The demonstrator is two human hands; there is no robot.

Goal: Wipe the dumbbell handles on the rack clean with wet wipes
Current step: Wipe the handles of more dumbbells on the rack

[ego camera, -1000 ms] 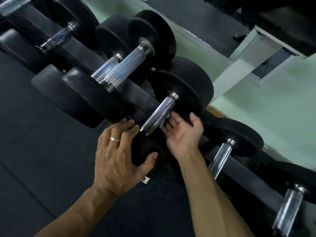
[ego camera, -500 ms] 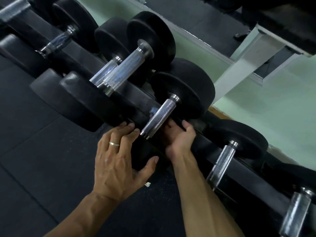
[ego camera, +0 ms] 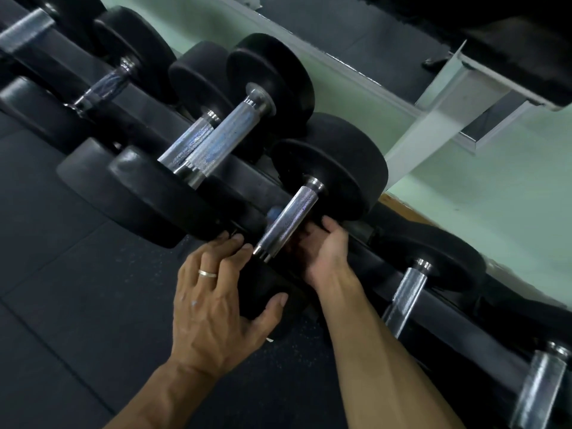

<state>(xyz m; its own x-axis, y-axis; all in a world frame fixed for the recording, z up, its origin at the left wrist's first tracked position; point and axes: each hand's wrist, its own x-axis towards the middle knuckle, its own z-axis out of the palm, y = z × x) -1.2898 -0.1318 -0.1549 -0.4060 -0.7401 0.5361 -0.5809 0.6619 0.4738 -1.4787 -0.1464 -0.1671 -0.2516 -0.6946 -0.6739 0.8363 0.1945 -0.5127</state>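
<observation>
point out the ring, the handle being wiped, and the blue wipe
ring (ego camera: 207,273): head view, the band across the left hand's finger.
handle (ego camera: 292,216): head view, middle of the knurled bar.
wipe (ego camera: 273,212): head view, blue bit left of the bar.

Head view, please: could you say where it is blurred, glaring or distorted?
Head view: upper-left chrome dumbbell handle smeared by blur; knurled steel centre handle sharp, with bright highlights; wide-angle tilt slants the black rack rail; right hand partly shadowed.

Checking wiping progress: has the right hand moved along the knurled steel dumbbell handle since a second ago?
Yes. The right hand has curled in under the knurled steel handle, fingers now hidden behind it.
</observation>
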